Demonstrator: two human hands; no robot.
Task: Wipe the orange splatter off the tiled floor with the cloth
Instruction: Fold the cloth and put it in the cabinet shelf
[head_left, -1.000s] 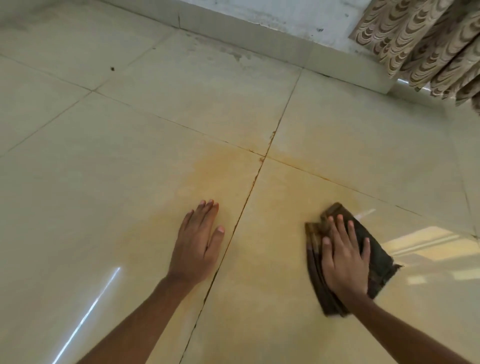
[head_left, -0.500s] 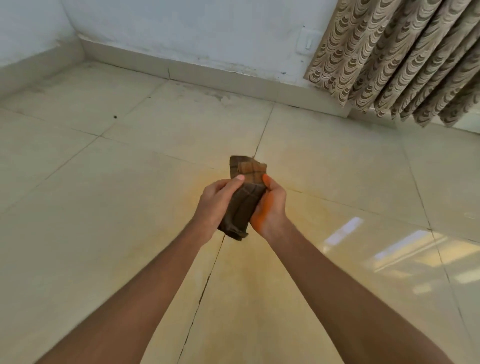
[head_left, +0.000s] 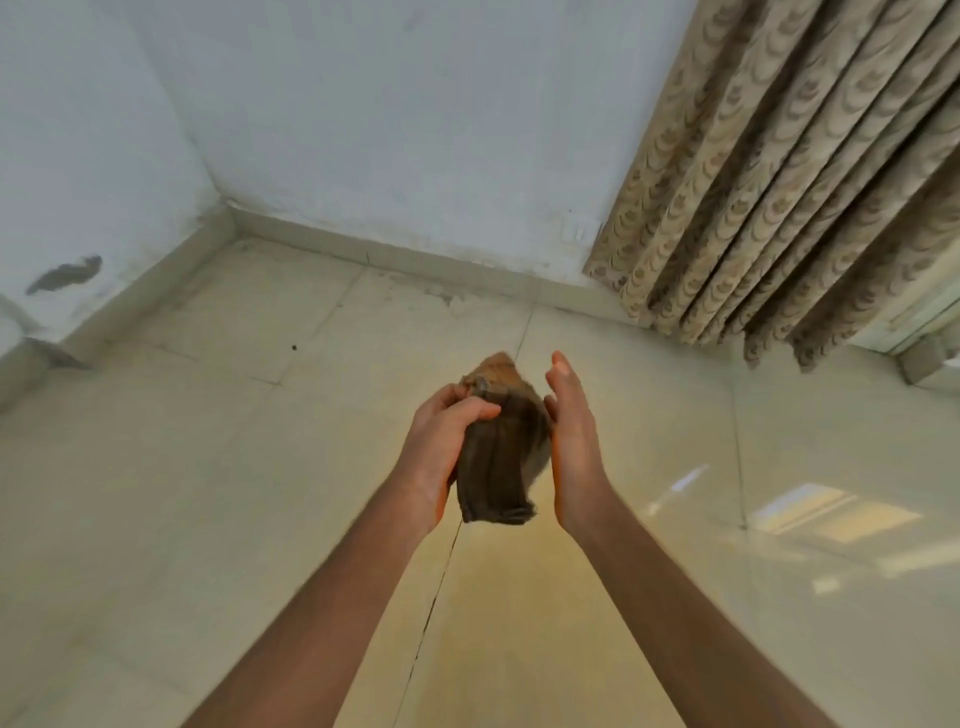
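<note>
Now you've lifted the cloth (head_left: 498, 457) off the tiled floor (head_left: 208, 519): your left grip (head_left: 447, 436) curls round it in the air, while your right grip (head_left: 571, 441), pinching a moment ago, has spread flat beside it. The orange splatter (head_left: 519, 597) lingers as a smear below, so you're probably refolding before wiping again.

A: What fills the right side?

B: A pleated beige curtain (head_left: 789, 171) with a scalloped pattern, its hem close to the tiled floor (head_left: 156, 467).

A: And left of the curtain?

B: A pale, scuffed wall (head_left: 389, 104) with a small white plate (head_left: 579, 228) just beside the curtain's edge and a cream skirting (head_left: 395, 249) along its foot. Farther from the curtain, past the corner, a side wall (head_left: 78, 130) bears a dark smear (head_left: 65, 273).

A: Any light?

B: Bright patches (head_left: 826, 512) gleam on the glossy tiles below the curtain.
</note>
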